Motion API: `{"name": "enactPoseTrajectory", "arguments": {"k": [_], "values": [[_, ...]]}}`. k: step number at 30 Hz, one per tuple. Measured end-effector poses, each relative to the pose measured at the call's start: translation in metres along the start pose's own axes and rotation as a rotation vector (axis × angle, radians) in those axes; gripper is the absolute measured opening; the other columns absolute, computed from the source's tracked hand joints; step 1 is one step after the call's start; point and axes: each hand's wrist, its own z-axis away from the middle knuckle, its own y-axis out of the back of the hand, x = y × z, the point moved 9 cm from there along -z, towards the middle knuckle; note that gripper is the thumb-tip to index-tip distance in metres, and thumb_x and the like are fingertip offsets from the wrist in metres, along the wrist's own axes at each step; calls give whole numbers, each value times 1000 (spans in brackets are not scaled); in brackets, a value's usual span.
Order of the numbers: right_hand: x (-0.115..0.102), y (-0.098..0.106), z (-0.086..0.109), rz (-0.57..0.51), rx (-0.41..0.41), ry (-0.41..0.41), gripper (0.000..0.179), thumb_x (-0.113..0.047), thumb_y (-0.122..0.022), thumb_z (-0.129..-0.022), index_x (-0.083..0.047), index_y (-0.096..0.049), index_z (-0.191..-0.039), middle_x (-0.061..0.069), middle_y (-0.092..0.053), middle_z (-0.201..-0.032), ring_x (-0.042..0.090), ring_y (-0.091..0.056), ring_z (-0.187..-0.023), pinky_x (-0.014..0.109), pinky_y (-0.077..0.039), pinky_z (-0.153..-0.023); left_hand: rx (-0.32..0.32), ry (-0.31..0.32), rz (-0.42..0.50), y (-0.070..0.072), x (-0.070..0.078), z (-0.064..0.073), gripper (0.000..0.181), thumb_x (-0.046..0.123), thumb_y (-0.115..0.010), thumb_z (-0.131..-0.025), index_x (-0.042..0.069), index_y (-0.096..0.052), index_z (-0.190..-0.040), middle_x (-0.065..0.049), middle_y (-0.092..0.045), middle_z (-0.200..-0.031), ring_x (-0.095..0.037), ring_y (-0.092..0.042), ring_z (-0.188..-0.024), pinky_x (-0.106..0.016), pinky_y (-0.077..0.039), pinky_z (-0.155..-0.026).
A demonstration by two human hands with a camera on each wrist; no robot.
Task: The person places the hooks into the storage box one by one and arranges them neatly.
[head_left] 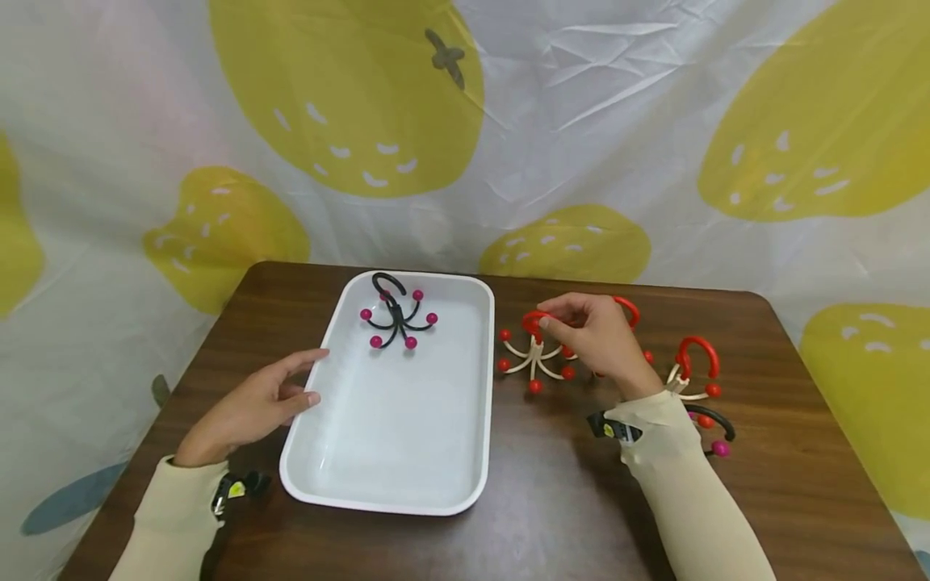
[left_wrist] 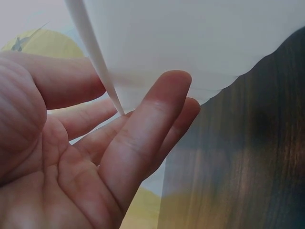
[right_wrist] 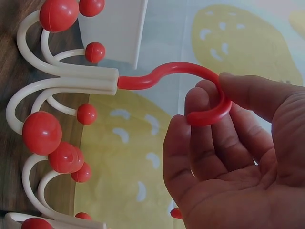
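In the head view my right hand point(head_left: 592, 335) pinches the red curved top of a cream multi-arm hanging hook point(head_left: 535, 353) between thumb and fingers. Its arms spread out below, tipped with red balls. The right wrist view shows the red loop point(right_wrist: 186, 68) in my fingers and the cream stem hanging from it. My left hand point(head_left: 250, 407) holds the left rim of a white rectangular tray point(head_left: 392, 436), thumb over the edge and fingers at the outer wall point(left_wrist: 205, 43). A black hanging hook point(head_left: 398, 317) with magenta balls lies at the tray's far end.
Right of the tray, more red-and-cream hooks point(head_left: 699, 355) stand on the brown wooden table point(head_left: 538, 516), one partly behind my right hand. A black hook point(head_left: 715, 420) with magenta balls is partly hidden by my right forearm. A fruit-printed curtain point(head_left: 545, 145) hangs behind the table.
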Motion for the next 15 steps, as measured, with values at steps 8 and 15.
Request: {"name": "enactPoseTrajectory", "arguments": {"k": [8,15], "values": [[1,2,-2,-5,16,9,22,-19,-78,-97,-9,-80,-116,23,-79,-104,6,-70,-77,23,-57,-63,2,10,-9,2,-2,-1,69,10,-69,-103,9,-36,-164,-30,-46,-156,-44,-70,-121,-47,-67,-83],[-1,4,-3,-15,29,14,21,-18,-79,-97,-9,-81,-115,17,-80,-100,18,-73,-79,22,-56,-61,-4,10,-4,1,-3,0,69,11,-69,-103,9,-35,-164,-30,-49,-153,-40,-71,-119,-46,-67,-84]]}}
